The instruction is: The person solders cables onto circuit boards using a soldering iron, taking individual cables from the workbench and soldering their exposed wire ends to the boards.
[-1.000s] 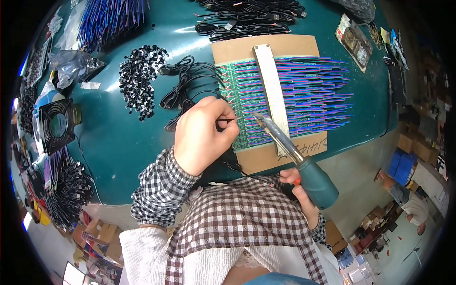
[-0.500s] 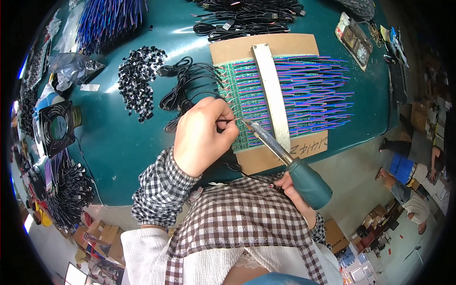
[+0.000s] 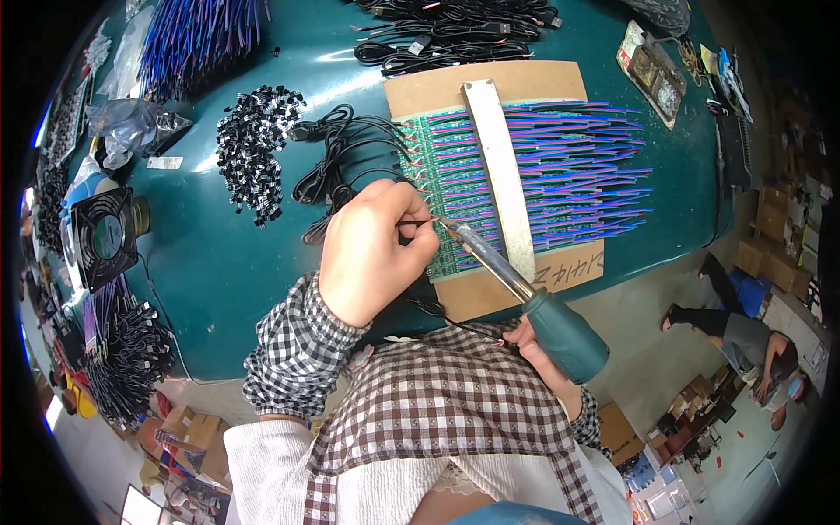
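Note:
My left hand [image 3: 372,249] is closed in a pinch on the end of a black cable [image 3: 408,223], held at the left edge of a row of green circuit boards [image 3: 420,144]. My right hand [image 3: 547,363] grips a soldering iron [image 3: 567,337] by its green handle. The iron slants up and left, its tip beside my left fingertips at the boards; the exact contact is too small to make out. Blue and pink wires [image 3: 577,175] run right from the boards. A pale metal bar [image 3: 500,166] lies across them. Underneath is a cardboard sheet [image 3: 481,302]. Another black cable [image 3: 468,327] reaches my right fingers.
Small black connectors [image 3: 254,149] lie heaped at the left, near coiled black cables [image 3: 337,157]. More cables [image 3: 455,39] and blue wire bundles [image 3: 201,44] fill the far side. A fan [image 3: 105,236] stands left; a solder-stained tray [image 3: 652,74] lies far right.
The soldering iron has shifted slightly left, its tip closer to my left fingertips. My left hand stays almost still. At the right, a person in the background has changed posture.

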Demonstrator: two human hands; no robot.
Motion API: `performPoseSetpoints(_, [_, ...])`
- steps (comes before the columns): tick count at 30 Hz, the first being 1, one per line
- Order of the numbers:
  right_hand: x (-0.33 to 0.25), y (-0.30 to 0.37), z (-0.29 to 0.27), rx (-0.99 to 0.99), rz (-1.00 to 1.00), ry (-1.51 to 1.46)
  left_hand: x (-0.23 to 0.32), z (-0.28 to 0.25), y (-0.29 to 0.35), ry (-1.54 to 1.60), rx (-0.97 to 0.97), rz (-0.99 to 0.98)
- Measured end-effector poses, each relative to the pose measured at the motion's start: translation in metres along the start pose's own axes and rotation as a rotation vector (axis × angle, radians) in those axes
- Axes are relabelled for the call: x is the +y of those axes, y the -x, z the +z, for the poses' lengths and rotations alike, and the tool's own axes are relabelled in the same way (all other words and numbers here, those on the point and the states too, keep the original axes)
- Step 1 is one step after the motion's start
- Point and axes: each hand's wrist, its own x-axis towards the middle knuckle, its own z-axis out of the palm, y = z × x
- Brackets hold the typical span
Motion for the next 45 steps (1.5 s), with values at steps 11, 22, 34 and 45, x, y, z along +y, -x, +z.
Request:
performPoseSetpoints(11, [-0.003, -0.001, -0.003, -0.023, -0.042, 0.075, 0.001, 0.0, 0.001, 0.014, 0.005, -0.009])
performPoseSetpoints(22, [-0.01, -0.002, 0.001, 0.046, 0.028, -0.126, -0.001, 0.001, 0.005, 0.023, 0.015, -0.002])
performPoseSetpoints(34, [-0.025, -0.008, 0.001, 0.044, 0.097, -0.436, -0.01, 0.001, 0.01, 0.08, -0.01, 0.142])
performPoseSetpoints(45, [-0.024, -0.007, 0.0, 0.039, 0.094, -0.426, -0.003, -0.009, -0.003, 0.083, -0.136, 0.011])
